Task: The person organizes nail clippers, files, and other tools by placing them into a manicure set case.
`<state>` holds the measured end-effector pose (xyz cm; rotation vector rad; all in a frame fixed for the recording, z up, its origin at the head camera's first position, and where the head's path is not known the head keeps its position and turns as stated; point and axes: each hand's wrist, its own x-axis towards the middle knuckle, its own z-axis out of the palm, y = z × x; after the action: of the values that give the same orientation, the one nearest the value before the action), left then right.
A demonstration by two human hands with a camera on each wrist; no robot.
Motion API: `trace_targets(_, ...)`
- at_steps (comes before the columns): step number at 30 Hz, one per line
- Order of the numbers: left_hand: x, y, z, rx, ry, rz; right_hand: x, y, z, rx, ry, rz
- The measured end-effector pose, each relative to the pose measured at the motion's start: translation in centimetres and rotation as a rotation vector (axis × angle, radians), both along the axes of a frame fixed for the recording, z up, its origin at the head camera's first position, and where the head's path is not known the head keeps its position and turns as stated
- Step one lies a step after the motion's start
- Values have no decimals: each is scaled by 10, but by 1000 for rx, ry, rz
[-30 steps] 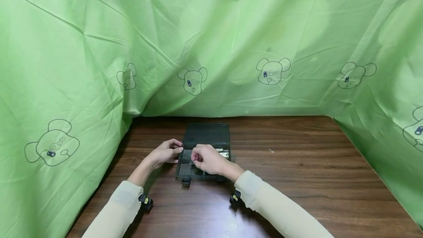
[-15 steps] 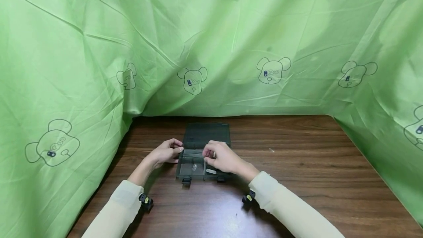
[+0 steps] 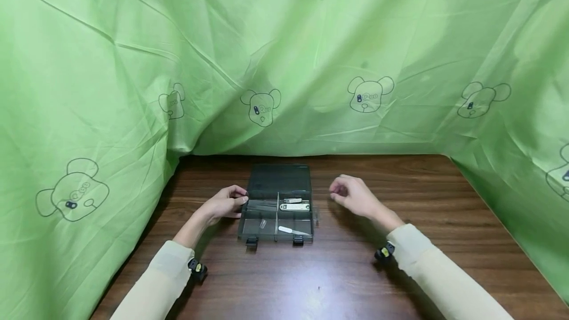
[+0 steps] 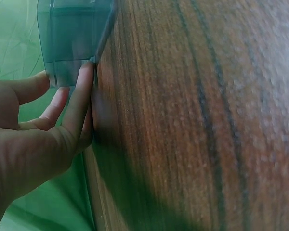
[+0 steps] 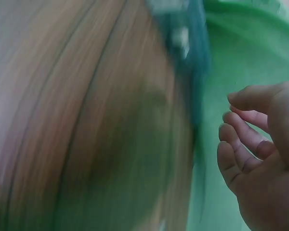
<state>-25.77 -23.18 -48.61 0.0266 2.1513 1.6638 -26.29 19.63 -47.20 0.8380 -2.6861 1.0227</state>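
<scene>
A dark translucent compartment box [image 3: 275, 238] lies with its lid [image 3: 279, 178] swung back. My left hand [image 3: 221, 205] is at its left side, and in the left wrist view its thumb and a straight finger touch the box's end wall [image 4: 70, 72]. Off to the right of the box, my right hand [image 3: 357, 197] is above the table with loosely curled fingers, nothing visible between them. Inside the box are nail clippers [image 3: 295, 207], a smaller pale metal piece [image 3: 292, 200], a white-handled thin tool [image 3: 286, 230], a small clear piece [image 3: 263, 223] and thin translucent strips [image 3: 261, 205].
The box stands on a brown wooden table [image 3: 400, 181]. Green fabric [image 3: 311, 112] with printed bear heads hangs behind and along both sides. A clear piece [image 3: 316, 215] shows beside the box's right wall. Black wrist cameras [image 3: 198, 269] are strapped at both sleeves.
My right hand has moved from over the box to the table's right side, uncovering the right compartments with the nail clippers. The left hand has stayed at the box's side.
</scene>
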Motion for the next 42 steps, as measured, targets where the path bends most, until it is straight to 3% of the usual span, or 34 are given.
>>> trace_targets(7,0,1,-3,1,5,-1,-9,70,-18,58,-52,-133)
trace_targets(14,-1,1,-7,6,-8,21,-6,99,-26,110,-126,-144)
trace_targets(33,1,0,-3,-17,-14,2,-1,93,-30,160,-171,-154)
trace_targets(42,0,-2,-2,-11,-5,10,-7,46,-14,86,-129,-63)
